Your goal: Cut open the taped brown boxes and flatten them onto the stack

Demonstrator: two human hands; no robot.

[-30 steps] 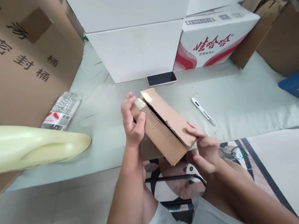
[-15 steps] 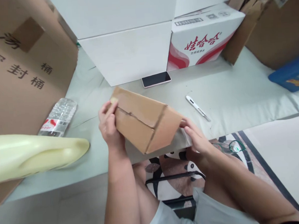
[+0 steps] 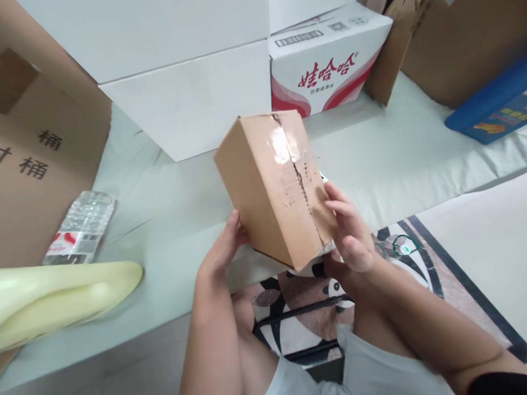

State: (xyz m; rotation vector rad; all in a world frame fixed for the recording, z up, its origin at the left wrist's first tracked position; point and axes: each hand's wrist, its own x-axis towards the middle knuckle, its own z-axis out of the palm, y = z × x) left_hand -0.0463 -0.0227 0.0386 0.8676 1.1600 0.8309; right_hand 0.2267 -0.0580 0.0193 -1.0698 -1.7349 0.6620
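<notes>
Cardboard box (image 3: 269,188) tilts nearer me than the white carton (image 3: 187,98), clamped between my left hand (image 3: 223,242) and right hand (image 3: 352,231); right fingers are spread, left ones mostly hidden. Uneven pressure could let it slip.

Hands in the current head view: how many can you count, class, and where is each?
2. The left hand is at the lower left side of the tilted cardboard box; the right hand is at its right edge. No other hand shows.
</notes>
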